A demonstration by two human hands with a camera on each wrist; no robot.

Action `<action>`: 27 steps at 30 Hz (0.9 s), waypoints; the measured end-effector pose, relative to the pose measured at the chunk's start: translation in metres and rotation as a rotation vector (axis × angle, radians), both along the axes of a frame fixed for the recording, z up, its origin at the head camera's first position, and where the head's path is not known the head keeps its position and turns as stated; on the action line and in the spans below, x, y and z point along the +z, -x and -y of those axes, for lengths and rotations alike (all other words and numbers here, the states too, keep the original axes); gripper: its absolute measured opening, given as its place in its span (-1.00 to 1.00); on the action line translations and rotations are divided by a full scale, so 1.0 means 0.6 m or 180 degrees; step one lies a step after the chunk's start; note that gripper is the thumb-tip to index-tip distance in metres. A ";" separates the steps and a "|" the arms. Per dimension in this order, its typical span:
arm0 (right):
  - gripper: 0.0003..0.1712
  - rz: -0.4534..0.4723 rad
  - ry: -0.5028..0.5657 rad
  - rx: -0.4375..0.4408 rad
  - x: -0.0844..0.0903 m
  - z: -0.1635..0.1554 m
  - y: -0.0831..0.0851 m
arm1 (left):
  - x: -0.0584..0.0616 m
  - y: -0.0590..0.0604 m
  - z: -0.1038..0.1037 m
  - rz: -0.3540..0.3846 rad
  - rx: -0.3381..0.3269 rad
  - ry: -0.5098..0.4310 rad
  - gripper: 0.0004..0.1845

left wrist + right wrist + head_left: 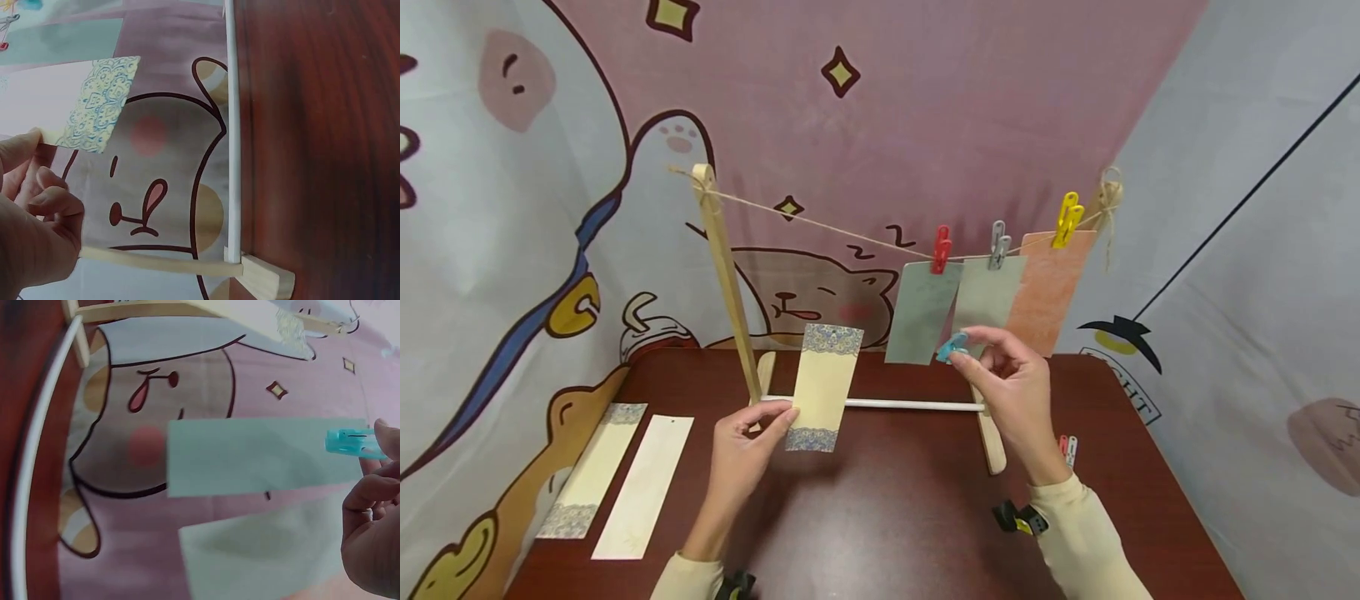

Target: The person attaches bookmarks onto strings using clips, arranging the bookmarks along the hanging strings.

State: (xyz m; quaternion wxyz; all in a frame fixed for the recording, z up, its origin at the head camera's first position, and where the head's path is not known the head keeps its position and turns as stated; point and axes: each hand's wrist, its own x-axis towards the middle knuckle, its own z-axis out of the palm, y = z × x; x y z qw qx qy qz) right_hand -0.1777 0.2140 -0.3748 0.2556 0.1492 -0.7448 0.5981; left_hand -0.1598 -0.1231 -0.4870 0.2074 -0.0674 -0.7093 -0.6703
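My left hand [747,446] pinches a cream bookmark [826,387] with blue lace-patterned ends by its lower left edge, holding it upright above the table. Between thumb and index finger, my right hand [1017,392] pinches a small turquoise clothespin [953,347]; it also shows in the right wrist view. Behind the hands a twine line [820,223] runs between two wooden posts. From it hang a grey-green card [921,312] under a red clothespin [941,250], a pale green card [988,292] under a grey clothespin [999,246], and an orange card [1054,287] under yellow clothespins [1067,220].
On the table's left lie another lace-patterned bookmark [597,467] and a plain white one [646,483]. A white rod [910,406] joins the stand's wooden feet [991,437]. Red and white clothespins [1067,450] lie beside my right forearm. A printed cloth [940,108] backs the table.
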 end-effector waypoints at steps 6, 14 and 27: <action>-0.69 -0.0019 0.0130 0.0215 0.028 0.036 0.004 | 0.007 0.014 -0.012 -0.0120 -0.0001 -0.0158 -0.90; -0.74 -0.0051 0.0369 0.0350 0.057 0.066 0.016 | 0.026 0.039 -0.027 -0.0055 0.0096 -0.0084 -0.90; -0.71 -0.0326 0.0701 0.0520 0.119 0.104 0.041 | 0.050 0.072 -0.046 -0.0206 -0.0210 -0.0230 -0.92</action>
